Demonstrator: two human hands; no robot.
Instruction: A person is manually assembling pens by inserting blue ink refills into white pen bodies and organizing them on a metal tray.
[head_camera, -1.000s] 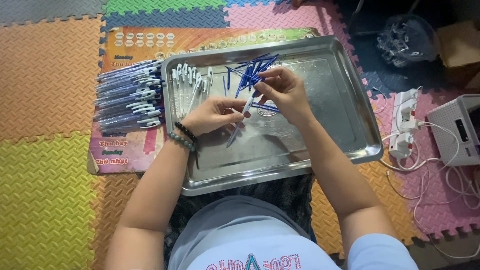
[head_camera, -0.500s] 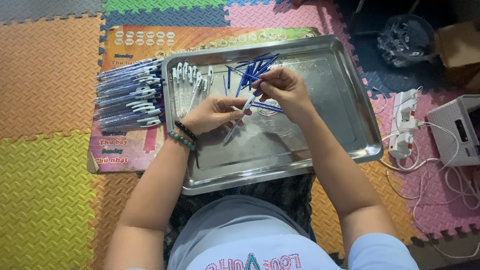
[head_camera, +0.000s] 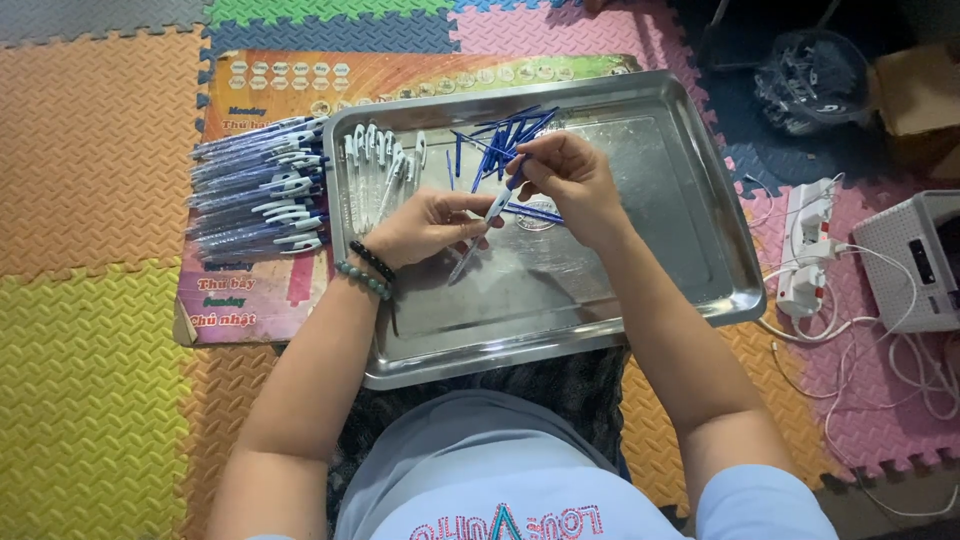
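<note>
Over a steel tray (head_camera: 690, 240), both my hands hold one white and blue pen (head_camera: 492, 215). My left hand (head_camera: 425, 225) grips its lower barrel, tip pointing down toward the tray. My right hand (head_camera: 565, 180) pinches the pen's blue upper end. Loose blue refills (head_camera: 500, 135) lie in a heap at the tray's far side, just beyond my right hand. A row of white pen barrels (head_camera: 385, 160) lies at the tray's far left corner.
Several finished pens (head_camera: 260, 200) are stacked on a printed board (head_camera: 250, 290) left of the tray. A white power strip (head_camera: 805, 245) with cables and a white box device (head_camera: 915, 260) sit to the right on coloured foam floor mats (head_camera: 90, 380).
My hands have stayed over the tray's middle. The fingers of my right hand have shifted slightly on the pen's upper end; the pen keeps about the same tilt.
</note>
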